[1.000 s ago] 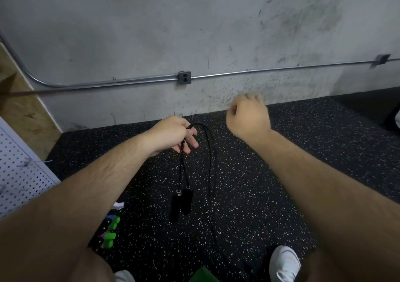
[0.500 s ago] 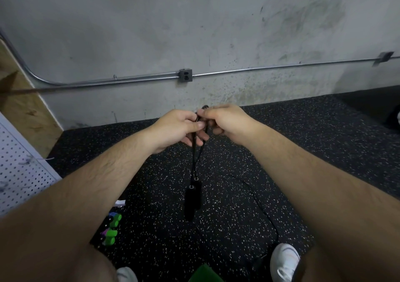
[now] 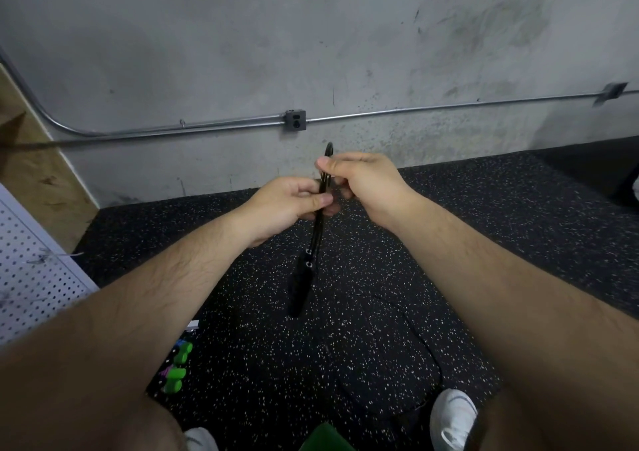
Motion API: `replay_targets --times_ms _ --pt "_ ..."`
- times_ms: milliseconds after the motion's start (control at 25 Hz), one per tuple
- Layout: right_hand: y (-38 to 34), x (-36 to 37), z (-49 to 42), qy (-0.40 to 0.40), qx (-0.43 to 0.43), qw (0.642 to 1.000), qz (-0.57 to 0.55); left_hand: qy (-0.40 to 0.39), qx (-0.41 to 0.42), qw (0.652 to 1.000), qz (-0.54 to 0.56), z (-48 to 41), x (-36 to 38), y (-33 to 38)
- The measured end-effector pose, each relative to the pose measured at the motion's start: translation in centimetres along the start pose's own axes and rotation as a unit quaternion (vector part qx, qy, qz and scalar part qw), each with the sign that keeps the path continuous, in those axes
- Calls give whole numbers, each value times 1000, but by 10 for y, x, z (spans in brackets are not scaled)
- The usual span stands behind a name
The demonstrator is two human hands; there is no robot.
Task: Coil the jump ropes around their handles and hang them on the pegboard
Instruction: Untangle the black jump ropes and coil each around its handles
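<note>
Left hand point(image 3: 290, 201) and right hand point(image 3: 363, 181) both pinch the gathered rope point(image 3: 320, 222), keeping loops together; handles point(image 3: 302, 284) hang below.

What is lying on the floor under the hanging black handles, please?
Speckled floor and slack rope curving toward the right shoe; where it ends is hidden near the shoe.

One head-worn camera looks forward and down at the floor point(image 3: 242, 364). The wall point(image 3: 207, 53) stands at twelve o'clock, the pegboard point(image 3: 31, 277) at nine o'clock.
</note>
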State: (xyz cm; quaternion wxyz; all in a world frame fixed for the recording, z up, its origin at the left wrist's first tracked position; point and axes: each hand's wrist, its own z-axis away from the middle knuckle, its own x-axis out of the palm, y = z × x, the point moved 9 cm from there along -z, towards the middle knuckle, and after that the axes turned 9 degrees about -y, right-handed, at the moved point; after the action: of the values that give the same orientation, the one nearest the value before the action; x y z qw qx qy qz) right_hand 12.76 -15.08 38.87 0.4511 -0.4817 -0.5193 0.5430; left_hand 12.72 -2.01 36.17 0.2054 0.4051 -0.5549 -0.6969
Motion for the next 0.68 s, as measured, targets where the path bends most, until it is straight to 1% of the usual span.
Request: replay_targets --times_ms 80,160,200,280,320,360,400,480,560,600,640,680 --pt "-5 -8 -4 31 -22 997 -61 -11 -27 997 -72 -1 4 -10" --pt "-8 -12 -5 23 -34 995 -94 19 -32 994 -99 -1 -1 -14" --pt "-7 -10 -5 5 -29 997 -75 36 -24 995 -88 0 -5 -12" --pt "2 0 -1 -58 1 998 24 54 3 997 -63 1 -12 -2" --pt "8 7 1 -88 14 994 61 52 18 997 -59 1 -12 3" --pt "11 12 3 -101 18 992 73 44 25 997 -59 1 -11 5" --pt "11 11 2 -92 16 993 66 33 26 998 -56 0 -8 6" --pt "2 2 3 -47 5 999 27 -2 13 999 -47 -3 0 1" --pt "-5 -11 4 -13 -12 999 -40 -23 1 997 -79 -6 5 -5" --pt "-5 -13 3 -12 -15 998 -56 -16 0 996 -87 -6 4 -7" --pt "-3 -12 3 -24 -10 999 -45 0 4 997 -83 -6 2 -6" --pt "2 -6 4 -45 1 999 -7 15 11 997 -73 -6 -2 -5"
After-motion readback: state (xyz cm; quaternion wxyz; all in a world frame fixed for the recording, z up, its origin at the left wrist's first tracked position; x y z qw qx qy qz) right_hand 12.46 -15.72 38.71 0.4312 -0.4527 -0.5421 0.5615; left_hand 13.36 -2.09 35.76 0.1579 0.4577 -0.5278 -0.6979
